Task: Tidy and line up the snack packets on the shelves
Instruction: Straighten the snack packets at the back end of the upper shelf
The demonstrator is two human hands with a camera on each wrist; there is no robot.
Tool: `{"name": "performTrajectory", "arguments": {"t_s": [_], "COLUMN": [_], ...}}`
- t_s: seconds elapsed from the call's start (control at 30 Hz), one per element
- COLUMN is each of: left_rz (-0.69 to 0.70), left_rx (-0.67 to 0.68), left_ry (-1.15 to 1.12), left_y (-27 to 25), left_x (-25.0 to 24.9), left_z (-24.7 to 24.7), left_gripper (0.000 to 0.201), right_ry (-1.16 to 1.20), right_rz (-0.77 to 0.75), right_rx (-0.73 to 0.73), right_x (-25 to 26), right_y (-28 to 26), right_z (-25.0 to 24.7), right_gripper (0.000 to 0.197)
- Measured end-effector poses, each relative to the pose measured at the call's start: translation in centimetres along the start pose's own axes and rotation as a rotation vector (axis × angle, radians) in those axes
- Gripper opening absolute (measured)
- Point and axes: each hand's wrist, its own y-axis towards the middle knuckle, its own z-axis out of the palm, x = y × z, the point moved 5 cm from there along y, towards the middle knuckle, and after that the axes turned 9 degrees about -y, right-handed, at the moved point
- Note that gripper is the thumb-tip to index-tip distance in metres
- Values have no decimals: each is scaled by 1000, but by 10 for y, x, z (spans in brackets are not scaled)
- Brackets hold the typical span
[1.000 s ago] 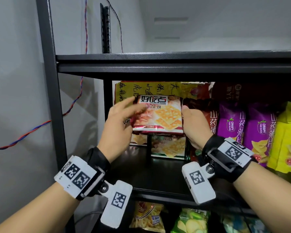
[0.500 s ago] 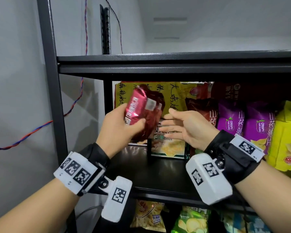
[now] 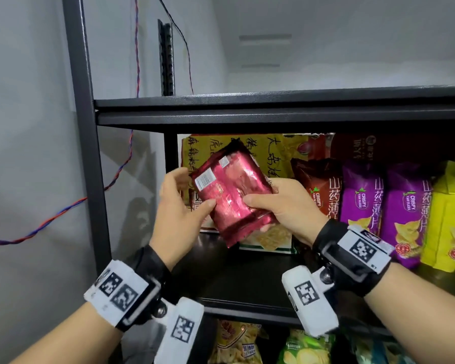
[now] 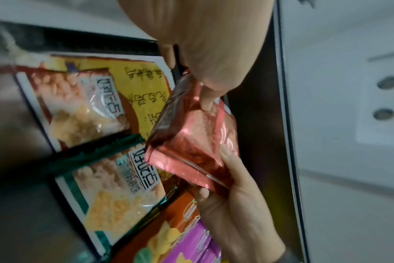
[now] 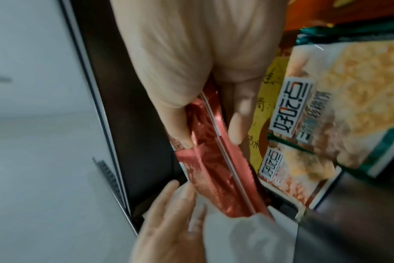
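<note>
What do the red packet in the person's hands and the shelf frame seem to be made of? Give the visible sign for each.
Red packet: probably metallised plastic film with a glossy finish; it creases and throws bright highlights, and its end seam is crimped flat.
Shelf frame: apparently metal, painted dark with a matte finish; thin, straight, sharp-edged beams and post.

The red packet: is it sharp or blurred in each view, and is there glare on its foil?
Head view: the red packet is fairly sharp, with bright glare streaks on the foil between the left hand and right hand. Left wrist view: soft, with motion blur and pale sheen. Right wrist view: blurred too, seen edge-on, print unreadable.
</note>
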Motion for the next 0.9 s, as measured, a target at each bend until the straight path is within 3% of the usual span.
{"name": "performTrajectory", "arguments": {"t_s": [0.03,0.1,0.23,0.3,0.4,0.5,0.6,0.63,0.7,0.77,0.83,0.9], "left_rz": [46,11,-173,-159,-183,-193,-266,-305,-381,-404,-382,-342], "left_rx": [29,136,349,358,236,132,136,127,111,124,174,206], "left_ry": [92,131,-301,-409,-555,-642,-764,-806,-882,-931,-958,-942], "left_y": [-2,-7,-22,-25,-23,-17,-9,-7,-2,-2,-3,-4], "left_x": [-2,-5,-11,-14,-11,-5,8,12,23,29,30,31], "left_z": [1,10,39,48,50,43,33,29,24,18,17,16], "left_gripper": [56,56,48,67,89,69,52,49,45,45,48,49], "right_ry": [-96,-310,-542,-534,-504,-491,-510,-512,-517,-447,-272,-74], "right_rz": [-22,-86,-217,-263,-312,-295,-277,-281,-293,-188,-28,10], "right_rx": [-43,-130,-162,-113,-11,110,196,168,-37,-150,-35,76], "right_x": [3,8,14,14,11,7,12,16,22,22,12,7], "right_y": [-1,-3,-14,-19,-24,-27,-31,-30,-23,-13,0,9], "right_z": [-1,0,11,18,28,35,35,32,15,5,9,17], "right_gripper": [13,16,32,51,76,76,64,63,57,59,71,63]}}
